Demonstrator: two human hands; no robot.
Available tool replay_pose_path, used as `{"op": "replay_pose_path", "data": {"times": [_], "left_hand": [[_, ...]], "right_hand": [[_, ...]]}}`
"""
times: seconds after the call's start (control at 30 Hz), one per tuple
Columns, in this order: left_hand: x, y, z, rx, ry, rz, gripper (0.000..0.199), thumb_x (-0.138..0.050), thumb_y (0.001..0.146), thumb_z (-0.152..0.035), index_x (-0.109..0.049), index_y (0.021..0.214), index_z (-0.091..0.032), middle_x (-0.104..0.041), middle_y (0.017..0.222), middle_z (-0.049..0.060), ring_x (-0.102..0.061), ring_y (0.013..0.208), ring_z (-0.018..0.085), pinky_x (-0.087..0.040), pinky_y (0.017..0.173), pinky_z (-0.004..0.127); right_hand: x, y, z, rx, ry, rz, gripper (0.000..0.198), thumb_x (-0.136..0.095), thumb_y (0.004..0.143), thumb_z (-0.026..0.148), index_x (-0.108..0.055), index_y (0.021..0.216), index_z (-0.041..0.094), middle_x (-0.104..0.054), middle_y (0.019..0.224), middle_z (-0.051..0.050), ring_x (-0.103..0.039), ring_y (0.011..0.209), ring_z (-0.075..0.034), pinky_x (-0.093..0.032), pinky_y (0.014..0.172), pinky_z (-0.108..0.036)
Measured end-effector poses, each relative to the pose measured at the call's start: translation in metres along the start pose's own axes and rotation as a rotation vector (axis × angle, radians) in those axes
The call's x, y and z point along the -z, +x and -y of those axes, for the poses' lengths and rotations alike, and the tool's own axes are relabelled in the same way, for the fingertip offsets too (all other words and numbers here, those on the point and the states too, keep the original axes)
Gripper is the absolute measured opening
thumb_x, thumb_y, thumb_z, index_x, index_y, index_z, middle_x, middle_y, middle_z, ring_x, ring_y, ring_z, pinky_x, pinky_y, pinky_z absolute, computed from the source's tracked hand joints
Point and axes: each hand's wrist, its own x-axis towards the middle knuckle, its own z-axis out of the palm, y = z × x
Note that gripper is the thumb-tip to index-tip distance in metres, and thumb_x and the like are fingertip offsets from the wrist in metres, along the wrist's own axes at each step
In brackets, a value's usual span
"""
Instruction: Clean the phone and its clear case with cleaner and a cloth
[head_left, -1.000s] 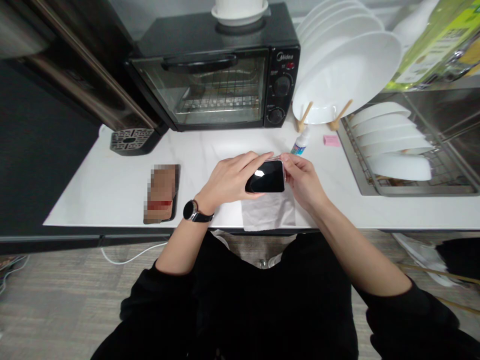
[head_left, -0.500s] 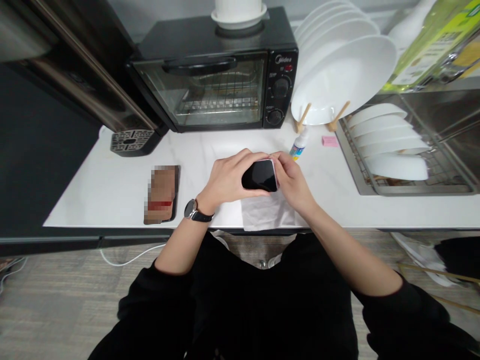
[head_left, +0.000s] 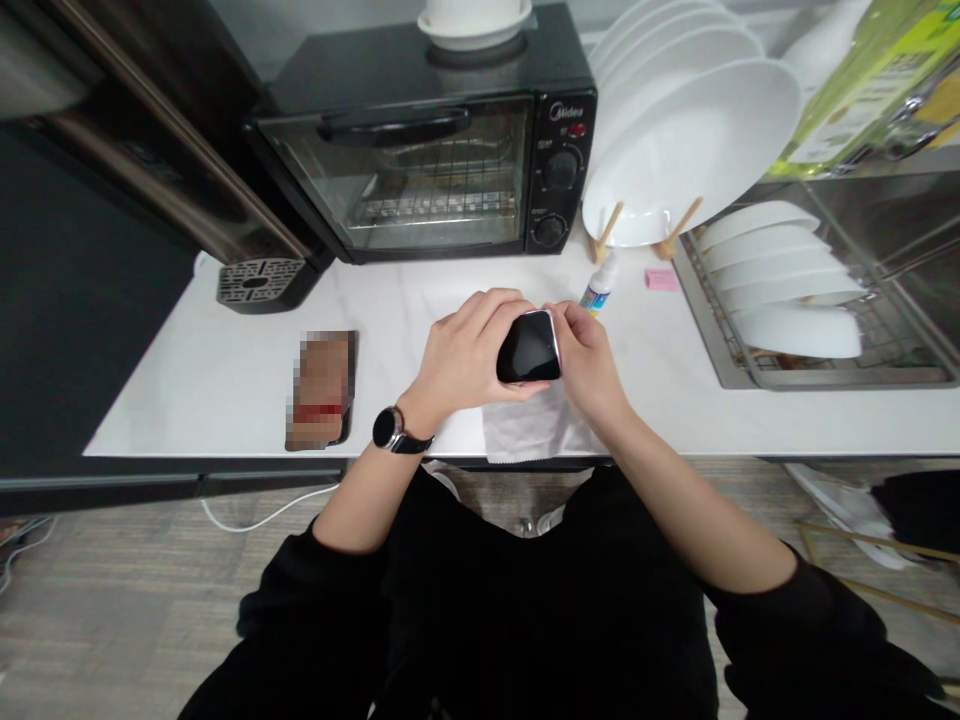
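Nearest, a pale grey cloth with a zigzag edge [head_left: 517, 430] lies flat at the rim of the white counter [head_left: 750, 430], within easy reach and partly under the hands. Above it the smartphone [head_left: 529, 348] is held screen up. The left hand [head_left: 465, 350], a round-faced smartwatch [head_left: 388, 428] on its wrist, is clamped around it, thumb along the near edge and fingers along the far one, probably to steady it while leaving the glass uncovered. The right hand [head_left: 592, 365] is closed at the phone's right end, thumb by the far corner; its fingertips are hidden, so how firmly they press I cannot tell. A second phone [head_left: 321, 385], its face blurred out, lies off to the left, apparently parked clear of the elbows. Just beyond the right hand stands a small white-capped bottle [head_left: 597, 290], seemingly kept handy, with a pink slip [head_left: 661, 279] near it. Farther back, wooden pegs [head_left: 681, 230] keep large white plates [head_left: 697, 150] on edge, beside a Midea toaster oven [head_left: 420, 170] set back, presumably to free the front of the worktop
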Motion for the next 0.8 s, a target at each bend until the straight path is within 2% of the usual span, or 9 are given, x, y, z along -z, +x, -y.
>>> {"op": "replay_pose_path", "data": {"times": [0.2,0.33,0.43,0.5,0.6,0.7,0.8], "left_hand": [[-0.003,0.003,0.002,-0.027,-0.04,-0.054,0.065,-0.079,0.079,-0.06,-0.056,0.127,-0.023,-0.067,0.124,0.012,-0.061,0.119,0.033,-0.053,0.104,0.051],[0.003,0.001,-0.001,0.019,-0.079,-0.036,0.073,-0.074,0.081,-0.067,-0.055,0.137,-0.024,-0.069,0.119,0.011,-0.063,0.113,0.032,-0.053,0.103,0.053],[0.014,0.001,-0.002,0.114,-0.139,-0.074,0.083,-0.064,0.086,-0.077,-0.047,0.15,-0.027,-0.067,0.132,0.012,-0.065,0.117,0.032,-0.055,0.104,0.052],[0.021,0.004,0.0,0.161,-0.172,-0.132,0.087,-0.058,0.089,-0.081,-0.043,0.156,-0.027,-0.063,0.144,0.013,-0.064,0.129,0.033,-0.053,0.109,0.053],[0.029,0.015,0.011,0.21,-0.233,-0.177,0.093,-0.062,0.086,-0.083,-0.042,0.16,-0.03,-0.058,0.156,0.011,-0.054,0.146,0.038,-0.045,0.122,0.054],[0.028,0.027,0.026,0.305,-0.306,-0.123,0.094,-0.07,0.083,-0.079,-0.045,0.161,-0.032,-0.057,0.16,0.01,-0.048,0.155,0.039,-0.038,0.129,0.052],[0.021,0.033,0.036,0.4,-0.3,-0.008,0.101,-0.08,0.077,-0.072,-0.044,0.161,-0.028,-0.052,0.165,0.012,-0.048,0.155,0.039,-0.036,0.13,0.054]], "right_hand": [[-0.003,-0.001,-0.003,-0.084,0.084,-0.004,0.058,-0.063,0.091,0.08,-0.052,0.073,0.026,-0.045,0.065,0.005,-0.044,0.063,-0.013,-0.042,0.062,-0.031],[-0.001,-0.001,-0.004,-0.117,0.119,0.025,0.058,-0.066,0.087,0.082,-0.052,0.077,0.027,-0.056,0.071,0.003,-0.054,0.064,-0.014,-0.043,0.054,-0.028],[0.003,-0.003,-0.008,-0.203,0.193,0.059,0.059,-0.068,0.084,0.084,-0.052,0.083,0.027,-0.066,0.084,0.0,-0.063,0.066,-0.015,-0.044,0.046,-0.026],[0.009,-0.004,-0.011,-0.236,0.204,0.063,0.058,-0.069,0.084,0.083,-0.054,0.088,0.027,-0.069,0.09,-0.002,-0.067,0.066,-0.014,-0.045,0.043,-0.024],[0.023,-0.006,-0.01,-0.211,0.155,0.023,0.056,-0.069,0.087,0.08,-0.057,0.09,0.025,-0.069,0.092,-0.001,-0.07,0.067,-0.013,-0.048,0.043,-0.019],[0.043,-0.007,-0.007,-0.184,0.113,-0.011,0.055,-0.072,0.086,0.078,-0.06,0.089,0.024,-0.07,0.091,-0.001,-0.072,0.067,-0.012,-0.05,0.043,-0.017],[0.063,-0.007,-0.005,-0.206,0.103,0.013,0.055,-0.076,0.083,0.077,-0.062,0.088,0.023,-0.073,0.091,-0.001,-0.073,0.066,-0.012,-0.05,0.043,-0.017]]}}
